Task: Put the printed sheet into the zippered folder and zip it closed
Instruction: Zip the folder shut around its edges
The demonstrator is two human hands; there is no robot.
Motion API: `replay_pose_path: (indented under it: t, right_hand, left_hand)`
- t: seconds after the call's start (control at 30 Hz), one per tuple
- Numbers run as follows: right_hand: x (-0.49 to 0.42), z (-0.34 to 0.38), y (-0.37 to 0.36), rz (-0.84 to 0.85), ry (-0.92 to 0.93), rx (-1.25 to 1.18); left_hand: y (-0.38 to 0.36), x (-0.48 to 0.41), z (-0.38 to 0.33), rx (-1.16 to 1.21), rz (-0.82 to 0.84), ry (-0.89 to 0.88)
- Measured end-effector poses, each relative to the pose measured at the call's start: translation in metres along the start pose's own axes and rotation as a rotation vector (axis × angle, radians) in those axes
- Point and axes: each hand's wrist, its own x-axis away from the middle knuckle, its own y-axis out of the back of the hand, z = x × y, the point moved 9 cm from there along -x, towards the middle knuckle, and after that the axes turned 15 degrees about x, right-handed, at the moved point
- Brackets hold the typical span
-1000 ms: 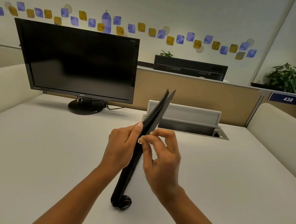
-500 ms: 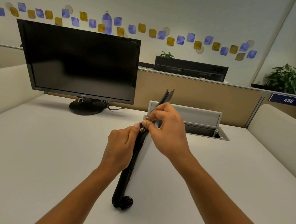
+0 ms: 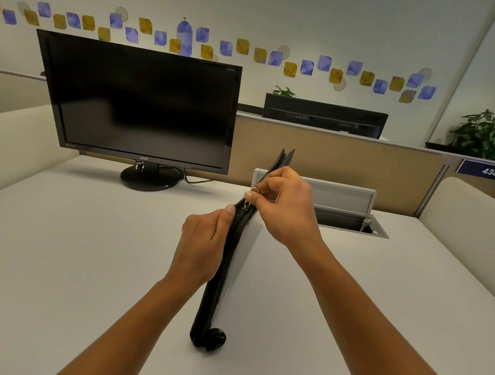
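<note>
Where the hands meet: the left hand (image 3: 200,243) grips the zippered folder (image 3: 221,276) from its left side, thumb lying along the closed teeth. The right hand (image 3: 283,209) pinches the zip pull (image 3: 248,201) between thumb and forefinger, its other fingers curled.
Folder: black, standing on its near end on the worktop (image 3: 79,261) between the forearms and leaning away. The teeth are joined below the pull, and the two edges part at the far tip.
Pale face: a flat white surface (image 3: 242,257) on the folder's right side; I cannot tell whether it is the printed sheet.
Near end: a round black lump (image 3: 215,338) touches the worktop.
In the way: the right hand hides the zip just past the pull.
Behind the hands: an open cable hatch (image 3: 343,197), lid raised.
Left rear: a dark monitor (image 3: 145,103) on a round foot.
Beyond: a partition (image 3: 334,160), a second monitor (image 3: 324,116), a plant (image 3: 487,136), a sign (image 3: 489,172) reading 438, and blue and yellow wall stickers (image 3: 284,60).
</note>
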Motion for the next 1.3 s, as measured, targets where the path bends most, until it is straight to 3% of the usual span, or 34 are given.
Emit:
replay_pose_path:
  t: [0.47, 1.0, 1.3]
  right_hand:
    - [0.035, 0.042, 0.002, -0.019, 0.285, 0.075]
    - [0.018, 0.031, 0.006, -0.060, 0.217, 0.144]
    - [0.033, 0.059, -0.005, -0.026, 0.343, 0.159]
  left_hand:
    - [0.006, 0.000, 0.008, 0.042, -0.054, -0.001]
    - [0.009, -0.003, 0.006, 0.055, 0.040, -0.064]
    - [0.021, -0.006, 0.010, 0.124, -0.012, -0.073]
